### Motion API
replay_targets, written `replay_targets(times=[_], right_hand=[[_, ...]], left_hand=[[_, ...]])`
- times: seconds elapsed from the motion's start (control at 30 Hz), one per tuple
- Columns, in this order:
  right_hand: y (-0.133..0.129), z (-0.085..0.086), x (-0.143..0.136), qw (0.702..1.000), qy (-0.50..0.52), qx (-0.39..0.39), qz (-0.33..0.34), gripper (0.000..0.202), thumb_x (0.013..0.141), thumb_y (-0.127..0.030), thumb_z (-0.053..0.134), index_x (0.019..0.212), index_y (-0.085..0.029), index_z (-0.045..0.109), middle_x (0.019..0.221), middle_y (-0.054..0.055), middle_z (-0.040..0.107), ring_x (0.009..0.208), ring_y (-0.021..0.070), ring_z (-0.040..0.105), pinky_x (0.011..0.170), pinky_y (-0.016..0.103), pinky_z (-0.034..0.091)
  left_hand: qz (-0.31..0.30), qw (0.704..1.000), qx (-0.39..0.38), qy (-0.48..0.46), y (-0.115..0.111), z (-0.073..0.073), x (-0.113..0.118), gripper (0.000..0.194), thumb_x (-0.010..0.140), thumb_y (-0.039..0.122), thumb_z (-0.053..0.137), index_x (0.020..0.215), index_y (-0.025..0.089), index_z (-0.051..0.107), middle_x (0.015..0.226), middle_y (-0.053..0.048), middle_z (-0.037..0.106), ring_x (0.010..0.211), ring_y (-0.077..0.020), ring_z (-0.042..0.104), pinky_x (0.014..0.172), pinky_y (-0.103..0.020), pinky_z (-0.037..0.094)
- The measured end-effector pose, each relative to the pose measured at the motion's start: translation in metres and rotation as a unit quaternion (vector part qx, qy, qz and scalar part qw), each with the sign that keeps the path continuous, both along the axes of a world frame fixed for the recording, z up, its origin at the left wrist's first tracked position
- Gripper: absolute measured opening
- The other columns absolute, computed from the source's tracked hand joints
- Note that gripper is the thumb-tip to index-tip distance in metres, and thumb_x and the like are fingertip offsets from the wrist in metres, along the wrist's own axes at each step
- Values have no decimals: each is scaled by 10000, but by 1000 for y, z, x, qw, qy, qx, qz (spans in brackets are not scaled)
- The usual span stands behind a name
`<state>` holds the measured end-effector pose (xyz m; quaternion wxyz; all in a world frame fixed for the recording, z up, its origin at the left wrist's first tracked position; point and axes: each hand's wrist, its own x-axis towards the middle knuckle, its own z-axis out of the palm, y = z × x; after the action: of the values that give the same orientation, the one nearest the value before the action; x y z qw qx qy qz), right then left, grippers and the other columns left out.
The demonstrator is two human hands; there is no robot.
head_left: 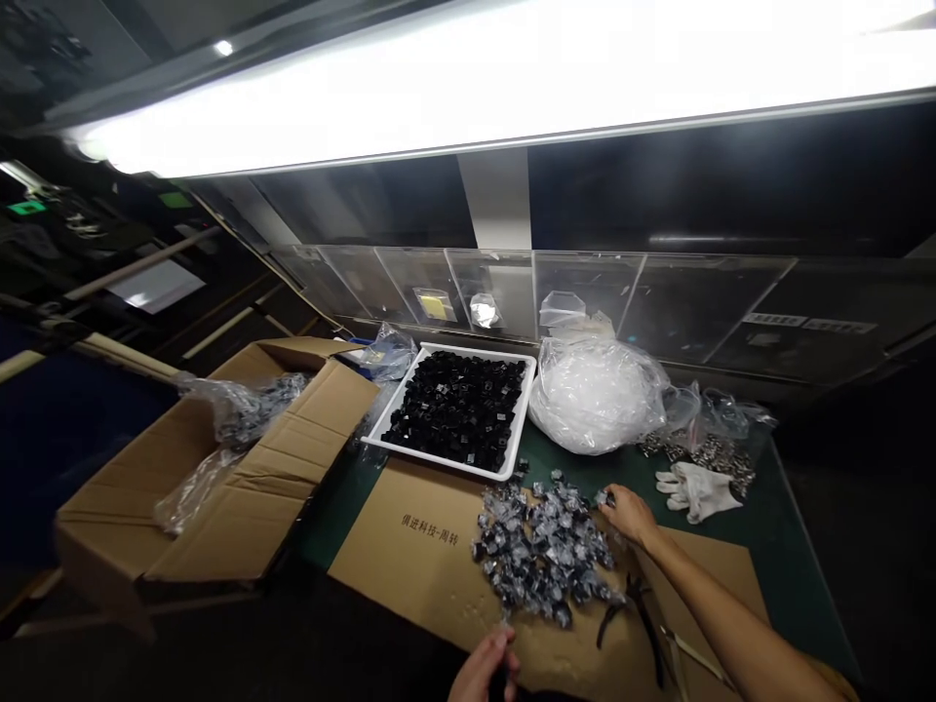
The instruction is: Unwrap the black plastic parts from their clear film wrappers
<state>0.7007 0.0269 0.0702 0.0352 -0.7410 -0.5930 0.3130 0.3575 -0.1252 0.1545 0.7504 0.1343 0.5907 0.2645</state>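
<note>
A heap of small dark parts in clear plastic wrap (545, 541) lies on the flat cardboard sheet (416, 575). At the heap's right edge, my right hand (630, 515) has its fingers closed on one small wrapped part (605, 498). My left hand (483, 668) is at the near edge of the cardboard, below the heap, thumb and fingers pinched together. A bit of something clear seems to show at its fingertips, too small to name. Black-handled pliers (640, 624) and a pair of tweezers (687, 653) lie near my right forearm.
Behind the heap stands a white tray (521, 429) full of black parts. A bulging clear bag (596, 395), a white glove (698, 490) and loose metal pieces (731, 456) lie to the right. An open cardboard box (292, 468) with plastic-bagged parts stands left. A bright lamp hangs overhead.
</note>
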Motion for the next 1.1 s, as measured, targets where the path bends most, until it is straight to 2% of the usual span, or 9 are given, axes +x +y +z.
replay_targets(times=[0.13,0.27,0.37,0.47,0.63,0.83,0.97,1.03,1.1], right_hand=[[-41,48,-24,988,125,89,4,270,781,-273,538,1032,-240,632,943,21,706,870,189,653,780,250,448],[-85,111,-65,964,219,149,21,256,747,-244,557,980,-229,664,893,18,696,823,194,636,771,277,455],[-105,151,-90,955,254,150,35,264,757,-216,567,992,-241,684,888,16,699,813,194,633,753,285,462],[-116,172,-105,944,291,157,21,269,787,-225,583,1028,-253,698,870,14,710,804,192,637,744,283,471],[-126,172,-114,928,330,165,-49,177,826,-331,607,834,-222,747,772,16,725,726,187,647,696,273,482],[-131,164,-121,919,345,148,-124,300,817,-470,617,830,-198,744,816,42,745,785,222,674,748,291,519],[-142,162,-119,922,342,130,-125,333,774,-536,637,822,-231,760,858,43,758,832,250,694,787,300,545],[-149,154,-112,930,320,127,-128,322,720,-559,674,809,-267,772,878,33,764,849,262,705,772,284,565],[-152,137,-104,936,295,143,-127,311,647,-565,724,786,-292,780,835,27,768,776,265,721,657,254,587]], left_hand=[[-8,997,59,39,35,24,39,562,686,583,704,1075,193,593,881,-33,620,492,-66,465,350,-166,270],[-87,987,128,37,65,47,72,553,745,556,665,1147,186,576,959,-63,650,476,-68,487,357,-178,318],[-147,978,150,-13,71,53,80,560,736,530,694,1141,158,588,791,-31,637,462,-79,477,359,-181,316],[-139,977,141,-80,66,54,76,500,763,512,685,1075,128,613,735,-25,623,485,-76,483,388,-174,326],[-70,982,108,-138,53,58,64,499,784,487,687,1108,124,575,770,-36,630,608,-117,578,455,-186,406],[-29,984,82,-157,43,67,53,432,763,432,728,1046,162,545,801,-17,628,712,-142,632,501,-194,440],[-24,988,80,-129,30,70,51,428,701,413,768,977,165,556,740,-19,637,663,-148,634,480,-196,419],[-39,988,75,-127,23,68,50,415,672,434,770,910,158,573,647,-29,622,600,-166,630,435,-203,376],[-30,990,69,-123,19,61,49,407,629,427,782,868,163,584,614,-47,622,532,-175,618,405,-217,338]])
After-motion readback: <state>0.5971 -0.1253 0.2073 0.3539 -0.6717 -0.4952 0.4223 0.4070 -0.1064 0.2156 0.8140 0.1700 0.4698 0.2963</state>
